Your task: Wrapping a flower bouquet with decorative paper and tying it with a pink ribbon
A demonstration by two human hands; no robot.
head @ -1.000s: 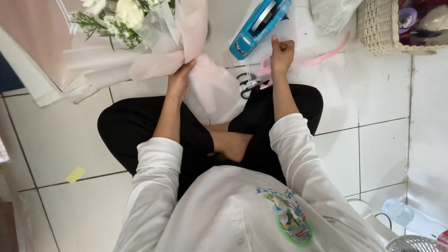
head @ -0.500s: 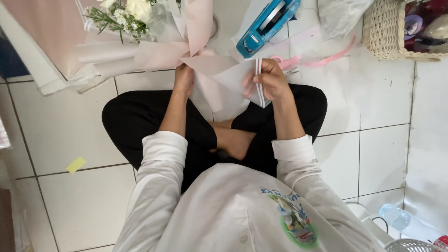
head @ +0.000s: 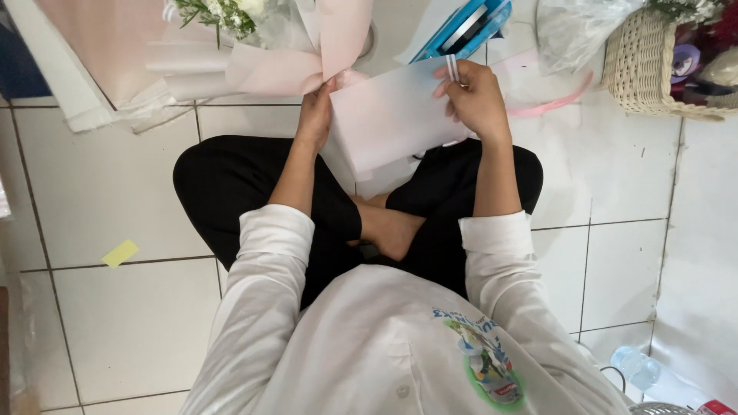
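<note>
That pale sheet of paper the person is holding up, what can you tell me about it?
The sheet of paper is pale pink to white, thin and smooth, roughly rectangular and tilted. It is lifted above the crossed legs. The left hand pinches its left edge, next to the pink bouquet wrapping. The right hand grips its upper right corner, with the handles of white scissors showing between the fingers. Its lower edge hangs free.

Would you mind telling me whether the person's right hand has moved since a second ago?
Yes. The right hand, with scissors, left the floor tiles beside the blue tool and now grips the pale paper sheet above the lap.
</note>
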